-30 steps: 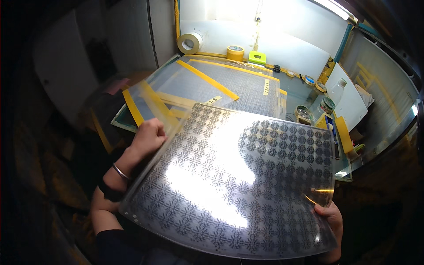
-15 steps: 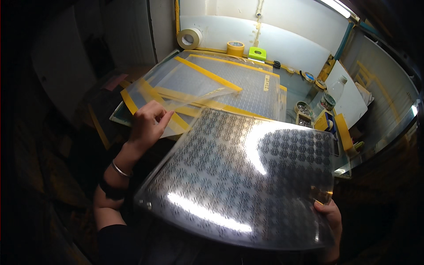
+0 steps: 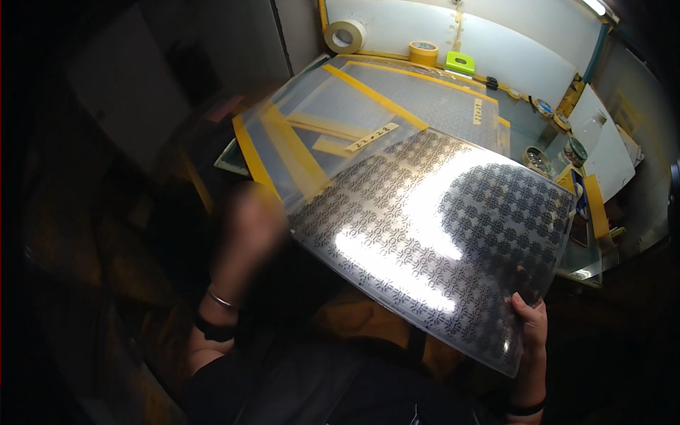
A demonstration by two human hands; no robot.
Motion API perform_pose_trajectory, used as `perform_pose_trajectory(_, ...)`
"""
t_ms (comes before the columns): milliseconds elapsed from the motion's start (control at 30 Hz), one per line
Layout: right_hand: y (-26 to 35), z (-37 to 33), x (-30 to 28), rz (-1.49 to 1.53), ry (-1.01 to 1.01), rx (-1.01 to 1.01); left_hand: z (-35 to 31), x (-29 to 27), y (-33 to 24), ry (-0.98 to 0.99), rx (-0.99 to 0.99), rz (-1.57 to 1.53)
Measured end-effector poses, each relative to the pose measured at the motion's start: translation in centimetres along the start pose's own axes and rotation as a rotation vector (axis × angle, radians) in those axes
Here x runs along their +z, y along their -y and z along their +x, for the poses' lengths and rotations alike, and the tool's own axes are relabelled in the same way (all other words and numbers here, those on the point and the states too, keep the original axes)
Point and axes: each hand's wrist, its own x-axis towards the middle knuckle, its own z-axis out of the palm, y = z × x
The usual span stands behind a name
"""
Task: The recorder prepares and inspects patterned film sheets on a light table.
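Note:
A glossy see-through sheet [image 3: 411, 219] printed with dark rows of small flower-like motifs slants in front of me, bright with lamp glare. My right hand [image 3: 531, 322] grips its lower right edge, thumb on top and the other fingers mostly hidden beneath. Past its far left edge lie clear films [image 3: 304, 142] with yellow tape strips along their borders. A small pale label strip [image 3: 372, 139] is stuck on one of them. Close to the sheet's left corner, my left hand [image 3: 253, 221] is smeared by motion, so its fingers cannot be made out.
Along the back stand a large white tape roll [image 3: 345, 37], a yellow tape roll [image 3: 423, 54] and a lime-green hole punch [image 3: 460, 63]. At the right are a dish of small parts [image 3: 536, 160], a jar [image 3: 575, 151] and a leaning white board [image 3: 608, 142].
The patterned sheet has swung, its left corner moving up and right. My left hand has dropped lower beside it. The whole view has shifted too. My right hand still grips the sheet.

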Motion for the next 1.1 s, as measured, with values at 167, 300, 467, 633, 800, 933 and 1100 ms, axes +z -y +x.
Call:
perform_pose_trajectory(167,-1.0,0.0,-0.1,0.008,-0.08,-0.043,-0.2,0.1,-1.7,-0.105,-0.028,-0.312)
perform_pose_trajectory(300,-1.0,-0.2,0.3,-0.016,-0.068,-0.111,0.2,0.7,-1.8,-0.155,-0.001,-0.374)
perform_pose_trajectory(467,-1.5,-0.4,0.8,0.008,-0.09,-0.174,0.3,0.4,-3.7,-0.196,0.104,-0.159)
perform_pose_trajectory(633,-1.3,-0.7,1.4,-0.041,-0.14,-0.196,0.6,0.9,-4.7,-0.269,0.347,0.008)
perform_pose_trajectory(800,-1.4,-0.9,1.5,-0.049,-0.148,-0.215,0.6,3.0,-5.5,-0.085,0.526,-0.031)
perform_pose_trajectory(933,-2.0,-0.6,1.1,-0.083,-0.116,-0.251,2.5,5.0,-5.0,0.021,0.515,0.032)
perform_pose_trajectory(1100,-1.7,-0.9,1.8,-0.039,-0.147,-0.222,8.2,7.8,-5.0,0.082,0.504,0.224)
